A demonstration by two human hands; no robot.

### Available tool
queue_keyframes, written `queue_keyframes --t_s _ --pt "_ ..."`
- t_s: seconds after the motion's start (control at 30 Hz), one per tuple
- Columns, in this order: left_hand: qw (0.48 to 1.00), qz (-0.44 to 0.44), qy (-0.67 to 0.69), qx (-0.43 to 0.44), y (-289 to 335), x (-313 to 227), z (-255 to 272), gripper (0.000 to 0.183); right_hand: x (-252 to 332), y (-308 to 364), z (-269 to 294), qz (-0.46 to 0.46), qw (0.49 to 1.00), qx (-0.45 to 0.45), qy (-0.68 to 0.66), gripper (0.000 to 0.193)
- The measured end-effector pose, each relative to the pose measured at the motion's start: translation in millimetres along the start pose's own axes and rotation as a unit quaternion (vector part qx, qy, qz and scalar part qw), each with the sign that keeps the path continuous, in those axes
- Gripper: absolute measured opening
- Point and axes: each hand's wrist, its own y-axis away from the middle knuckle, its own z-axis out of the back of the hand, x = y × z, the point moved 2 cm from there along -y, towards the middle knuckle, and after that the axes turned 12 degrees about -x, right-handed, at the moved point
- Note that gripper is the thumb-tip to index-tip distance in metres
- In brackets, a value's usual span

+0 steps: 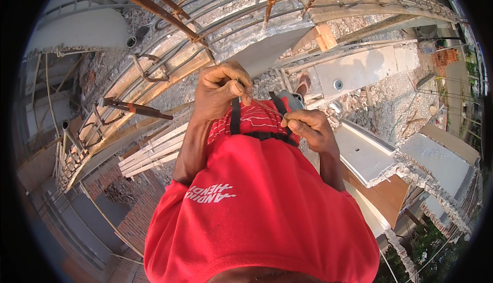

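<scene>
Near the centre of the frame, a thin wire [268,107] is stretching between the two hands, slanting down to the right in front of the red shirt [267,196]. The left hand [226,87], just above and left of centre, is pinching the wire's upper end, its thumb and curled fingers pressing together. The right hand [310,129], right of centre and lower, is gripping the other end between thumb and forefinger, the other fingers folding in.

Across the upper left, steel rods [226,24] are running in a long curve beside timber boards [146,89]. At left of centre, a dark bar [138,109] with a reddish-brown section is lying across them. Just above the right hand, a sandalled foot [303,84] is showing near a pale slab [367,70]. Broken rubble [359,111] is covering ground at right of centre.
</scene>
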Motion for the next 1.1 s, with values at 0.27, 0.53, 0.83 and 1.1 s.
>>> queue_keyframes --t_s 0.27,0.53,0.83,1.1 --pt "0.953 0.131 -0.271 0.030 8 -19 13 0.032 -21 8 30 0.164 0.939 -0.155 0.260 0.014" --pt "0.948 0.022 -0.296 -0.120 28 29 -7 0.024 -38 -5 -13 -0.006 0.976 -0.036 0.216 0.021" --pt "0.835 -0.017 -0.513 -0.196 34 27 9 0.033 -32 -31 -54 0.299 0.851 -0.137 0.409 0.018" --pt "0.703 -0.107 -0.690 -0.133 25 41 11 0.026 -50 -38 -71 0.152 0.824 -0.048 0.544 0.019"
